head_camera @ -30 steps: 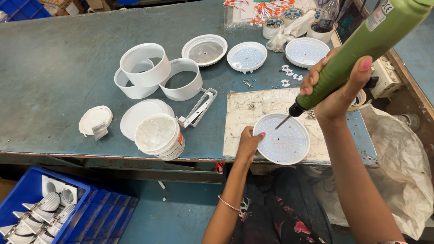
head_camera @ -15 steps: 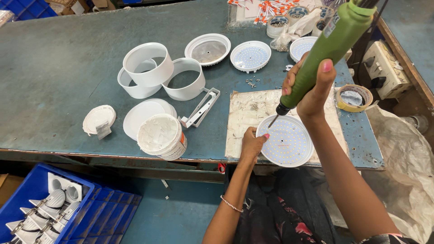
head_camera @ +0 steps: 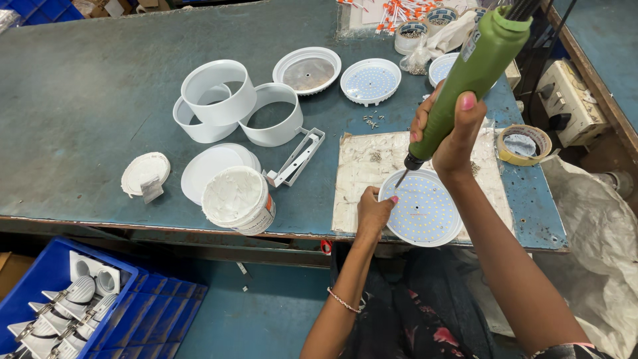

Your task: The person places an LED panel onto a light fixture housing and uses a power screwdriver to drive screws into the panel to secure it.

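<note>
My right hand (head_camera: 446,126) clenches a green electric screwdriver (head_camera: 473,73) upright, tip down at the round white LED disc (head_camera: 425,213), lower centre-right; my left hand (head_camera: 373,211) pinches its rim, steadying it.

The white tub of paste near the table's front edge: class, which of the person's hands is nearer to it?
Left. The left hand rests at the round light panel, right of the tub. The right hand grips the green screwdriver farther right and higher.
</note>
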